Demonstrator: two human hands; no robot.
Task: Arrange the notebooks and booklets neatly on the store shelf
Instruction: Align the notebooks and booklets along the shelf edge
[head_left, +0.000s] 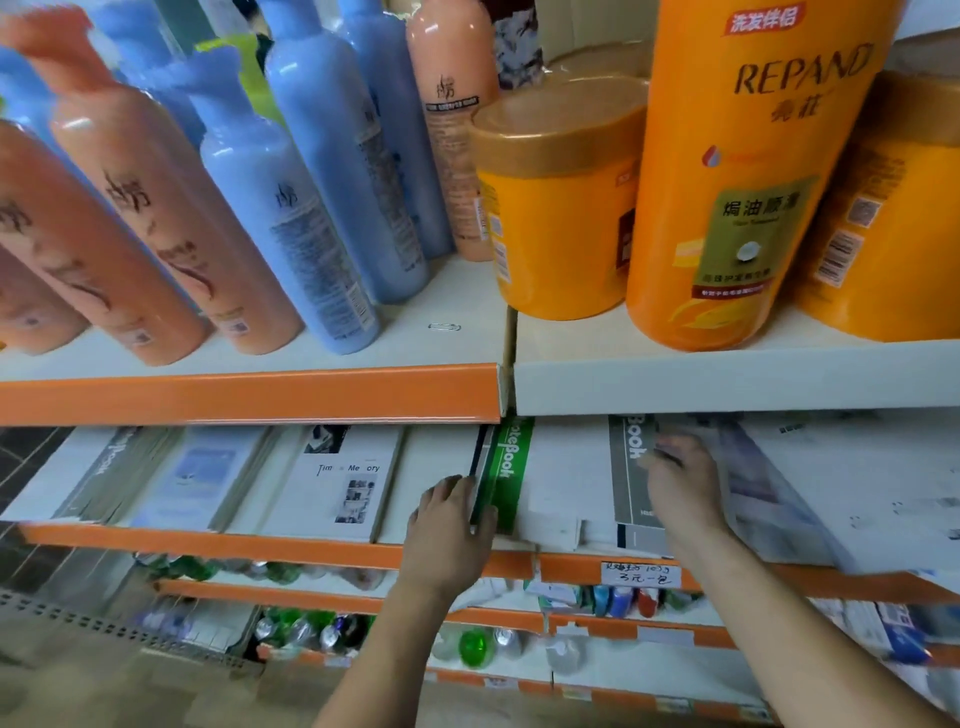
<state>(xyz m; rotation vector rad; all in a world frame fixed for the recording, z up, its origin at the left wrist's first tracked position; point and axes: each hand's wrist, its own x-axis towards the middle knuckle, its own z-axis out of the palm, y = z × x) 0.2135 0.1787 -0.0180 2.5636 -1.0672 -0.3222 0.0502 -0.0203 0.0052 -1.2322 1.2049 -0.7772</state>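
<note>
The green notebooks (511, 467) lie in a pile on the middle shelf (260, 548), under the bottles (291, 208). The pile's side is pinched by the left hand (449, 525), thumb on one side and fingers (452, 486) on the other. The right hand (680, 483) is laid on the grey notebook (631, 488) close by. It is blurred, so its grip cannot be told. The notebooks are likely light, bendy and slippery. They are best held by the stiff spine edge.

Your left hand (449, 525) and right hand (680, 488), in front of the shelf (260, 545), are bare; below its orange rim both forearms run uncovered to the frame's edge.
</note>
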